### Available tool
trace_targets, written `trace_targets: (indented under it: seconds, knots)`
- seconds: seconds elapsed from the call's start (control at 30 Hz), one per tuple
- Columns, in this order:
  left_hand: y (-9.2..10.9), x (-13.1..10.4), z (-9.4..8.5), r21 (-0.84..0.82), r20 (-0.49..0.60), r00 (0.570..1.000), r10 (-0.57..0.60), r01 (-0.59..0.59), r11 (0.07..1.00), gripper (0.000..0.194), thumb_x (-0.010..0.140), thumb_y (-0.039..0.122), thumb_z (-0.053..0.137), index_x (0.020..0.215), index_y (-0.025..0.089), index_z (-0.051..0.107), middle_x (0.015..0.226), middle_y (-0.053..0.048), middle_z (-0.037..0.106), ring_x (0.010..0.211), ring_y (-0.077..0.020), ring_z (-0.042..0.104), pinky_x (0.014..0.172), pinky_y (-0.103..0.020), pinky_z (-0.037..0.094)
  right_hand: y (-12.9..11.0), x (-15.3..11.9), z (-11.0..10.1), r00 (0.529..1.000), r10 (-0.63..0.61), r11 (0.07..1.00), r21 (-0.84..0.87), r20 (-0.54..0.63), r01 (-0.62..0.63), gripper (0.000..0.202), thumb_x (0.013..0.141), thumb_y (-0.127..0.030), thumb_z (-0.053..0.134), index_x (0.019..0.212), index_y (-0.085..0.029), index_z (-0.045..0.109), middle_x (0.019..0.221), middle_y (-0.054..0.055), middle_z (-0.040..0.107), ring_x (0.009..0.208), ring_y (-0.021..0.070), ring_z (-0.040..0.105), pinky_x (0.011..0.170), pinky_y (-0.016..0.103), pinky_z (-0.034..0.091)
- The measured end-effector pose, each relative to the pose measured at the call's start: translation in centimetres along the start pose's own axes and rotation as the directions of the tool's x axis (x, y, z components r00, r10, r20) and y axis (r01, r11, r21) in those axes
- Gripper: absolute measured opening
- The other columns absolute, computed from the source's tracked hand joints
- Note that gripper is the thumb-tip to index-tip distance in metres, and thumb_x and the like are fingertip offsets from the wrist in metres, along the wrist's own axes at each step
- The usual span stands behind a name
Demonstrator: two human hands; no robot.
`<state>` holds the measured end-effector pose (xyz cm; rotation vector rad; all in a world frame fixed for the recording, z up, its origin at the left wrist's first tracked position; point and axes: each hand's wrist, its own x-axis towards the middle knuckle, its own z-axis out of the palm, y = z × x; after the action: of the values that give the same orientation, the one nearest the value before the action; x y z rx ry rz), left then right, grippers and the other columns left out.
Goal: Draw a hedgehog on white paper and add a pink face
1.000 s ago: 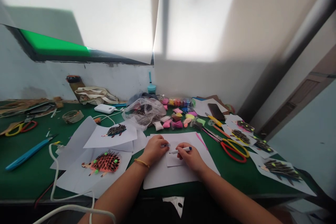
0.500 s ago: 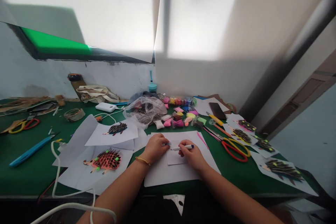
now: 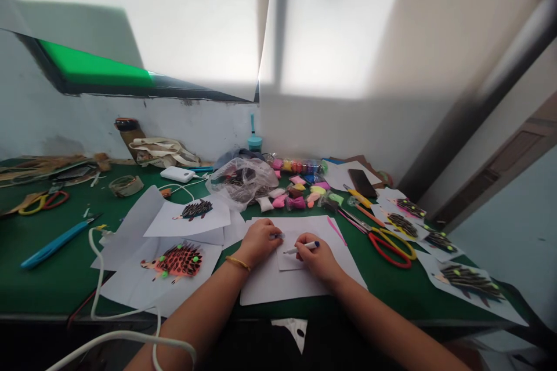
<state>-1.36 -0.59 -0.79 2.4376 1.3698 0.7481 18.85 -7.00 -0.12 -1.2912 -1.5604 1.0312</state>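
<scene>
Hands apart | right hand [image 3: 317, 258] gripping a white marker [image 3: 312, 245], tip over a small sheet [image 3: 286, 263] atop larger paper [image 3: 261, 291] | left hand [image 3: 258, 242] resting on paper, clear object [image 3: 278, 236] at fingertips, grip unclear | scissors [image 3: 389, 243] right, on green table [image 3: 391, 295]

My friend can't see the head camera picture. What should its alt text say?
A person's right hand holds a pen over white paper, while the left hand rests on it. Hedgehog pictures, scissors and colourful packets lie around on a green table.
</scene>
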Motion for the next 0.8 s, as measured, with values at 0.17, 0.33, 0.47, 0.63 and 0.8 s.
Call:
trace_targets:
  seconds: [0.17, 0.33, 0.47, 0.63, 0.8]
  knots:
    - [-0.06, -0.03, 0.1, -0.001, -0.008, 1.0, 0.005, -0.005, 1.0, 0.016, 0.077, 0.029, 0.074, 0.093, 0.025, 0.077, 0.093, -0.003, 0.065, 0.09, -0.0186, 0.059, 0.084, -0.029, 0.043, -0.14, -0.06, 0.04, 1.0, 0.0, 1.0, 0.002, 0.02, 0.0, 0.016, 0.083, -0.034, 0.054, 0.076, -0.02, 0.06, 0.064, -0.001, 0.065, 0.062, 0.0159, 0.056, 0.06, 0.026, 0.041]
    - [-0.07, -0.09, 0.1, -0.005, -0.013, 1.0, 0.006, -0.006, 1.0, 0.016, 0.077, 0.029, 0.074, 0.093, 0.025, 0.077, 0.093, -0.003, 0.065, 0.09, -0.0185, 0.059, 0.084, -0.029, 0.044, 0.19, 0.01, 0.08, 0.999, 0.002, 1.0, -0.017, 0.035, -0.002, 0.016, 0.083, -0.033, 0.054, 0.078, -0.02, 0.061, 0.065, -0.001, 0.066, 0.062, 0.0157, 0.057, 0.061, 0.026, 0.042]
    - [-0.11, -0.11, 0.11, -0.004, -0.017, 1.0, 0.011, -0.011, 1.0, 0.016, 0.077, 0.029, 0.074, 0.092, 0.025, 0.077, 0.093, -0.003, 0.065, 0.09, -0.0187, 0.059, 0.084, -0.029, 0.044, 0.31, 0.04, 0.14, 0.999, 0.01, 1.0, -0.021, 0.036, -0.009, 0.016, 0.083, -0.033, 0.054, 0.078, -0.021, 0.061, 0.065, -0.001, 0.066, 0.062, 0.0158, 0.058, 0.061, 0.026, 0.042]
    - [-0.18, -0.05, 0.15, -0.004, -0.016, 1.0, 0.01, -0.01, 1.0, 0.016, 0.077, 0.029, 0.074, 0.092, 0.025, 0.077, 0.093, -0.003, 0.065, 0.09, -0.0187, 0.059, 0.083, -0.029, 0.044, 0.0, -0.03, 0.09, 0.999, 0.005, 0.998, -0.056, 0.045, -0.003, 0.016, 0.083, -0.033, 0.053, 0.079, -0.021, 0.062, 0.066, -0.001, 0.067, 0.063, 0.0156, 0.058, 0.061, 0.026, 0.041]
    - [-0.12, -0.03, 0.11, 0.0, -0.015, 1.0, 0.017, -0.017, 1.0, 0.015, 0.077, 0.029, 0.073, 0.092, 0.025, 0.077, 0.093, -0.003, 0.065, 0.09, -0.0189, 0.059, 0.083, -0.03, 0.043, -0.11, -0.07, 0.15, 0.999, 0.001, 0.997, -0.083, 0.051, 0.003, 0.016, 0.083, -0.033, 0.053, 0.077, -0.021, 0.062, 0.067, -0.002, 0.067, 0.063, 0.0151, 0.057, 0.06, 0.025, 0.04]
